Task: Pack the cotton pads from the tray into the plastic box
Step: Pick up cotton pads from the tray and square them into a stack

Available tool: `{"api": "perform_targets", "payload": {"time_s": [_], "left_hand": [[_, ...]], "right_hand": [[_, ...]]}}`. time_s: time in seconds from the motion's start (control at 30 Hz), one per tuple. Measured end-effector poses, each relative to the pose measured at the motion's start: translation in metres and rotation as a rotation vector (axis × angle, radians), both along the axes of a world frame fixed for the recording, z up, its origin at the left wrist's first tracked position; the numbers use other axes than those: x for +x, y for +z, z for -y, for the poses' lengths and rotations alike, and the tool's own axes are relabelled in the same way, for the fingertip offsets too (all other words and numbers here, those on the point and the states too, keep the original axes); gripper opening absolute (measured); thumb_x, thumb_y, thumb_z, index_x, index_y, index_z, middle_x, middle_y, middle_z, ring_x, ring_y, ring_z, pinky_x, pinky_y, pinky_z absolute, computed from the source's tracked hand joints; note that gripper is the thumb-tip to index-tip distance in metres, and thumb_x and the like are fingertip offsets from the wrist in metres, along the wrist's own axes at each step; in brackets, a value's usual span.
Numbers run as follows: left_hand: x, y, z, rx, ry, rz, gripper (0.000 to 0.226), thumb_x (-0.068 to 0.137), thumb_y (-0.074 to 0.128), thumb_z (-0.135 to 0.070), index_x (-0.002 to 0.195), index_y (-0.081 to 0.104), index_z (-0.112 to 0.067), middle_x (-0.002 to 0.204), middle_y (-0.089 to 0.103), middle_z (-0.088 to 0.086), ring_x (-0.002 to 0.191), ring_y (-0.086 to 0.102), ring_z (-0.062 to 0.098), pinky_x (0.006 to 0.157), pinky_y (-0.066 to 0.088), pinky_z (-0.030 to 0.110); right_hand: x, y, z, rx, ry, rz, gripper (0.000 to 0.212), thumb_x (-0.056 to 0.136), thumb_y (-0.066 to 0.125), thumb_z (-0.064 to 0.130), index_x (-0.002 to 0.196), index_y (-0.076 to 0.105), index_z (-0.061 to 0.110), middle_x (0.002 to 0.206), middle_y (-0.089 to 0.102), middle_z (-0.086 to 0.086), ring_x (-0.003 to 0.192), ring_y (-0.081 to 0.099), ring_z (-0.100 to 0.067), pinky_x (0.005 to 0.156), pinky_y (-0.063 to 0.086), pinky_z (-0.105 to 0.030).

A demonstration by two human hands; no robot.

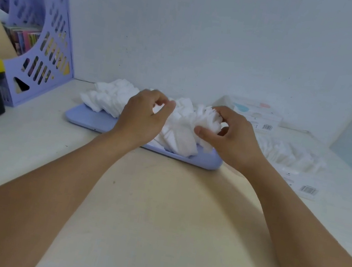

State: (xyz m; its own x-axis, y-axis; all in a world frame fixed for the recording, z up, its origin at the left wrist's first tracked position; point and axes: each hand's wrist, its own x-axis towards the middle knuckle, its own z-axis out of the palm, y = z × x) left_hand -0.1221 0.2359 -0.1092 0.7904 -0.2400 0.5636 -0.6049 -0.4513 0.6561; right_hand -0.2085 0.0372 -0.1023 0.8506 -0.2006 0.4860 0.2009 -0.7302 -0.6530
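Right hand [230, 138]: fingers curled, pinching a fanned bunch of soft white square cotton pads [209, 125]. Left hand [144, 116]: fingers bent, tips touching the pads beside it. Heaped loosely on flat, rounded lilac plastic tray [88, 119]. Clear plastic box [293, 158], part-filled, right of tray.

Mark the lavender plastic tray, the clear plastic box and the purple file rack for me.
lavender plastic tray [88, 119]: head view, bare left end of its floor.
clear plastic box [289, 153]: head view, pad-filled middle.
purple perforated file rack [49, 57]: head view, slotted side wall.
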Motion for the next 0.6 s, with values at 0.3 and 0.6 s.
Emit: {"api": "perform_targets", "payload": {"time_s": [0.3,0.6], "left_hand": [[-0.042,0.014,0.024,-0.337,-0.598,-0.528,0.041,0.095,0.067,-0.032,0.133,0.058,-0.022,0.122,0.068,0.001,0.106,0.071,0.018,0.087,0.061,0.038],[-0.044,0.004,0.026,-0.214,-0.625,-0.381,0.037,0.1,0.06,-0.011,0.135,0.055,-0.019,0.118,0.07,0.001,0.104,0.071,0.015,0.078,0.062,0.031]], "right_hand": [[-0.006,0.005,-0.017,0.481,0.259,-0.032,0.03,0.09,0.076,0.015,0.118,0.066,0.008,0.088,0.07,-0.007,0.058,0.059,-0.016,0.055,0.048,-0.03],[-0.011,0.011,-0.018,0.65,0.359,-0.14,0.056,0.089,0.076,0.026,0.138,0.049,0.021,0.103,0.076,-0.019,0.087,0.075,-0.031,0.066,0.059,-0.034]]}}
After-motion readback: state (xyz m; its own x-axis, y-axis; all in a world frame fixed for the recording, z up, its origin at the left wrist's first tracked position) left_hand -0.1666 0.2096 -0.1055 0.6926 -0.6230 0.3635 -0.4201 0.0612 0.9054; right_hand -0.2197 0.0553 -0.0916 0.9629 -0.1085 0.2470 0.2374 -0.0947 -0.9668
